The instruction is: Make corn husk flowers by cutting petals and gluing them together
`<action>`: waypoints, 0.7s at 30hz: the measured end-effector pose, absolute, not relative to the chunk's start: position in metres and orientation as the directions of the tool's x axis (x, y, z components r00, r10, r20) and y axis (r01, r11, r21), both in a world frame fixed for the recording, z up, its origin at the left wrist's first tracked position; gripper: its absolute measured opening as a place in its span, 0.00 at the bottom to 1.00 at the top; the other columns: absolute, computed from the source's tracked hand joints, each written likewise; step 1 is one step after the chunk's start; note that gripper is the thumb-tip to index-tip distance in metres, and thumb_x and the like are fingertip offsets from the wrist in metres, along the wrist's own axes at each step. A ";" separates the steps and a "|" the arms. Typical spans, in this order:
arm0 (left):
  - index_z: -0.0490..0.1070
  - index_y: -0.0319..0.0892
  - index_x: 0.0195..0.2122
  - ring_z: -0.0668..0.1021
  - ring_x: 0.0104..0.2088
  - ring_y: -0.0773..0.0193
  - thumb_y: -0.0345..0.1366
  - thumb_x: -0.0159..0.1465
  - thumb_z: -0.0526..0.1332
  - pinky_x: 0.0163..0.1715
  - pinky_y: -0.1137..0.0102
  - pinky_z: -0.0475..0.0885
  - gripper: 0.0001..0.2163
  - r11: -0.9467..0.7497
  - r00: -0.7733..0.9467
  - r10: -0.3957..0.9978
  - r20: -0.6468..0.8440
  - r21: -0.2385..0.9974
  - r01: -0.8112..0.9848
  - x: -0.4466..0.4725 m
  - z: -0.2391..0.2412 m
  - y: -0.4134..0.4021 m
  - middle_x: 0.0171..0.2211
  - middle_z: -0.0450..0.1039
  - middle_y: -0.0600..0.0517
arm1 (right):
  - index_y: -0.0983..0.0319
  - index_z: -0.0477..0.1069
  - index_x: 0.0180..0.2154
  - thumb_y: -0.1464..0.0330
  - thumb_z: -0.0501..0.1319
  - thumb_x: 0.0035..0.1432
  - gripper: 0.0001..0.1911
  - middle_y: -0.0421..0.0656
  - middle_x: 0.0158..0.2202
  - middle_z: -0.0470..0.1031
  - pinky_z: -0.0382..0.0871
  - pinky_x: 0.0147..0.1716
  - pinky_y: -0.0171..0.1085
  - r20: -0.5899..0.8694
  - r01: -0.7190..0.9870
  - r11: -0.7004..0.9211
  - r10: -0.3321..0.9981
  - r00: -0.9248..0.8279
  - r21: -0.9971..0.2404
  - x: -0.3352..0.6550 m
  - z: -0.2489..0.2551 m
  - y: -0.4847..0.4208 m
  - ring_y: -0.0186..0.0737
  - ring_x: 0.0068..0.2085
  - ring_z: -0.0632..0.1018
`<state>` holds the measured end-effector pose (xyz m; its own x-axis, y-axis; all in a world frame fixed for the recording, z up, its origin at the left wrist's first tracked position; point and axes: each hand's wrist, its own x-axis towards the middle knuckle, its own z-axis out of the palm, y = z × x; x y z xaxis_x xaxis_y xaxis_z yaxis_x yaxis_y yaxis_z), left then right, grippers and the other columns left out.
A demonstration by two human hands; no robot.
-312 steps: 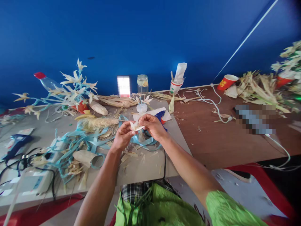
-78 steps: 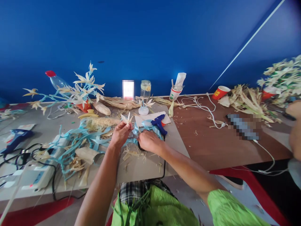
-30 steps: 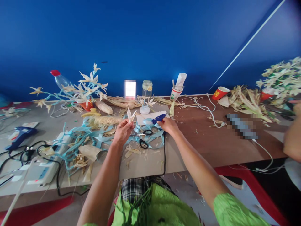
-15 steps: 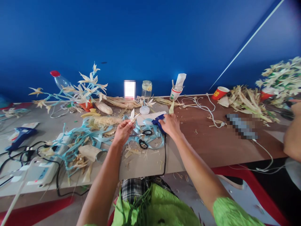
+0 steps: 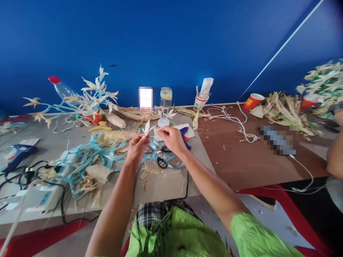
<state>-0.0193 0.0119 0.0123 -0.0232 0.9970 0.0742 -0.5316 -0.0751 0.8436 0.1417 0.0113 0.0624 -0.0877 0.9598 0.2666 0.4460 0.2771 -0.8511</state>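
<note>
While the left hand (image 5: 137, 147) pinched one husk flower (image 5: 146, 129) above the grey surface (image 5: 160, 188), the right hand (image 5: 174, 140) hung just beside it.
The low grip apparently left its petals free; whether the right fingertips met, I couldn't tell. One glue gun (image 5: 184, 135) lay near the right edge, one pair of scissors (image 5: 158, 160) nearer the front.

Pale flwr (image 5: 147, 128) upright, L hand (image 5: 135, 147).
</note>
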 end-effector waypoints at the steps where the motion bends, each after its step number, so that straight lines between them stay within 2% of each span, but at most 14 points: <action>1: 0.74 0.40 0.27 0.70 0.24 0.73 0.36 0.47 0.71 0.30 0.73 0.67 0.09 -0.091 -0.056 0.996 0.073 0.824 -0.559 -0.020 0.013 0.013 0.26 0.72 0.54 | 0.63 0.74 0.32 0.64 0.56 0.56 0.12 0.41 0.28 0.76 0.65 0.32 0.32 0.266 0.463 0.265 0.962 -0.064 -0.846 0.147 0.060 0.014 0.35 0.29 0.73; 3: 0.73 0.40 0.27 0.70 0.24 0.73 0.35 0.47 0.71 0.30 0.73 0.67 0.09 -0.124 -0.109 0.991 0.072 0.789 -0.602 -0.022 0.015 0.015 0.27 0.72 0.54 | 0.64 0.73 0.37 0.67 0.55 0.56 0.11 0.44 0.33 0.76 0.66 0.36 0.33 0.296 0.537 0.262 0.955 -0.024 -0.802 0.158 0.056 0.020 0.36 0.32 0.73; 5: 0.72 0.41 0.27 0.69 0.23 0.74 0.35 0.48 0.71 0.29 0.73 0.67 0.09 -0.153 -0.156 0.985 0.072 0.782 -0.604 -0.024 0.017 0.017 0.26 0.71 0.55 | 0.64 0.72 0.43 0.69 0.57 0.55 0.14 0.48 0.43 0.74 0.65 0.42 0.36 0.335 0.631 0.256 0.942 0.007 -0.733 0.167 0.053 0.024 0.39 0.39 0.73; 7: 0.72 0.41 0.27 0.69 0.22 0.75 0.35 0.48 0.71 0.29 0.73 0.68 0.09 -0.177 -0.192 0.978 0.075 0.786 -0.593 -0.026 0.018 0.018 0.26 0.71 0.55 | 0.63 0.72 0.43 0.67 0.58 0.55 0.14 0.49 0.47 0.72 0.64 0.47 0.38 0.340 0.695 0.237 0.940 0.011 -0.679 0.172 0.052 0.026 0.42 0.45 0.72; 10: 0.71 0.41 0.27 0.69 0.22 0.75 0.35 0.49 0.70 0.29 0.74 0.68 0.09 -0.196 -0.219 0.973 0.079 0.783 -0.590 -0.029 0.018 0.018 0.25 0.70 0.56 | 0.62 0.75 0.35 0.67 0.55 0.58 0.11 0.47 0.40 0.75 0.63 0.48 0.37 0.340 0.706 0.267 0.939 -0.040 -0.655 0.173 0.051 0.026 0.42 0.45 0.73; 13: 0.72 0.41 0.28 0.68 0.23 0.75 0.34 0.50 0.70 0.28 0.74 0.67 0.08 -0.209 -0.222 0.971 0.091 0.777 -0.593 -0.031 0.017 0.019 0.26 0.70 0.56 | 0.62 0.74 0.37 0.72 0.52 0.58 0.12 0.44 0.41 0.75 0.63 0.45 0.33 0.349 0.675 0.358 0.924 -0.156 -0.645 0.169 0.047 0.023 0.36 0.43 0.74; 15: 0.72 0.41 0.28 0.69 0.23 0.75 0.34 0.50 0.69 0.28 0.74 0.67 0.07 -0.213 -0.216 0.971 0.101 0.776 -0.594 -0.031 0.017 0.019 0.26 0.70 0.55 | 0.61 0.75 0.37 0.72 0.53 0.59 0.12 0.43 0.41 0.75 0.62 0.44 0.33 0.272 0.703 0.368 0.929 -0.251 -0.608 0.163 0.043 0.020 0.36 0.41 0.75; 18: 0.72 0.41 0.28 0.69 0.23 0.74 0.34 0.50 0.69 0.28 0.74 0.67 0.07 -0.201 -0.201 0.975 0.098 0.779 -0.594 -0.029 0.018 0.018 0.25 0.70 0.55 | 0.61 0.76 0.34 0.62 0.54 0.60 0.14 0.46 0.37 0.76 0.61 0.45 0.38 0.129 0.837 0.326 0.945 -0.300 -0.440 0.150 0.036 0.015 0.42 0.42 0.74; 21: 0.72 0.41 0.27 0.68 0.22 0.75 0.34 0.50 0.70 0.28 0.74 0.67 0.08 -0.188 -0.188 0.978 0.093 0.788 -0.587 -0.027 0.018 0.017 0.26 0.70 0.55 | 0.64 0.76 0.33 0.56 0.58 0.56 0.17 0.52 0.39 0.76 0.59 0.45 0.44 0.084 0.917 0.311 0.950 -0.299 -0.251 0.139 0.030 0.012 0.50 0.46 0.72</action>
<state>-0.0271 0.0169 0.0175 -0.1883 0.9777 0.0931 -0.5865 -0.1879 0.7878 0.1386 0.0123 0.0295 -0.2993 0.9505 0.0840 0.9168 0.3108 -0.2506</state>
